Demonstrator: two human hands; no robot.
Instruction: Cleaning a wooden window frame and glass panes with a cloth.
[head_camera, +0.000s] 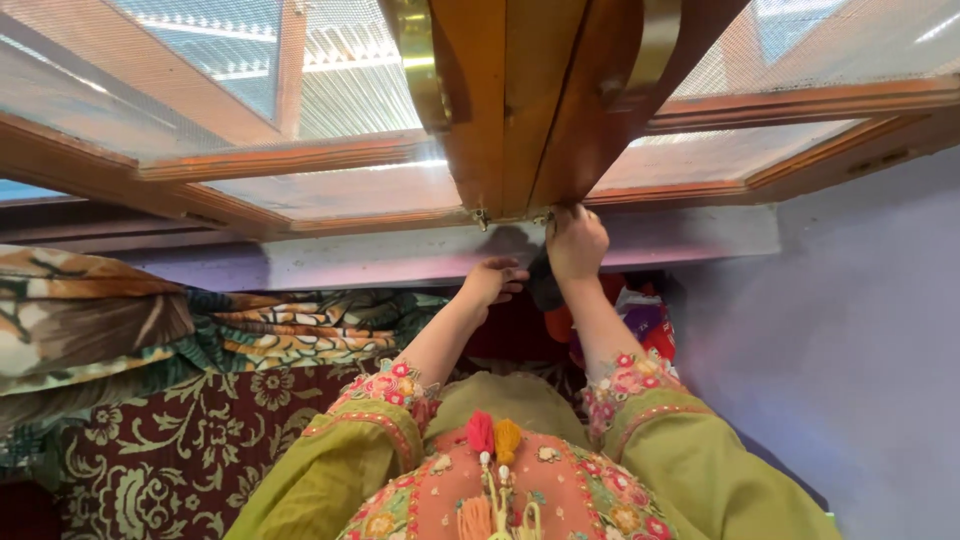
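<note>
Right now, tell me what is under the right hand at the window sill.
A dark cloth hangs below the right hand, against the pale window sill. The hand covers the cloth's top, so how the fingers hold it cannot be seen.

Two hands at a wooden window frame

The right hand (577, 243) grips the wooden window frame (530, 110) at its bottom edge; below the frame, the left hand (492, 280) rests on the pale sill (400, 255).

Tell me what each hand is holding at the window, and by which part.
The right hand grips a dark cloth by its top, at the wooden window frame. The left hand rests open on the sill, holding nothing.
</note>
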